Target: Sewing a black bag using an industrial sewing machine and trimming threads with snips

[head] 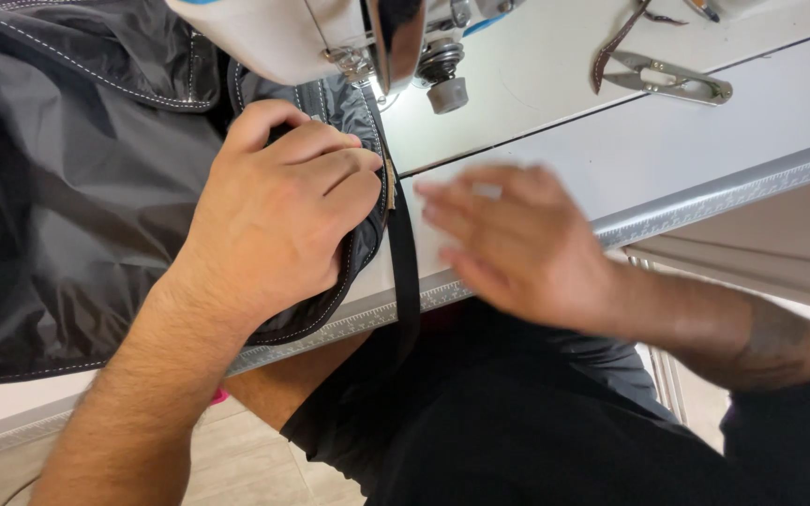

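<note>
White sewing table (667, 141) with black fabric (77, 206) spread under a sewing machine (330, 37).

Dark, white-stitched fabric covers the table's left half, its edge running beneath the machine's presser foot (442, 80). The left hand (278, 211) lies palm-down on it, fingers curled and pressing the seam beside a black strap (405, 262) that hangs over the table's ruler edge. The right hand (517, 248) hovers blurred just beside the strap, fingers spread loosely, holding nothing. Thread snips (672, 80) lie well apart at the back.
</note>
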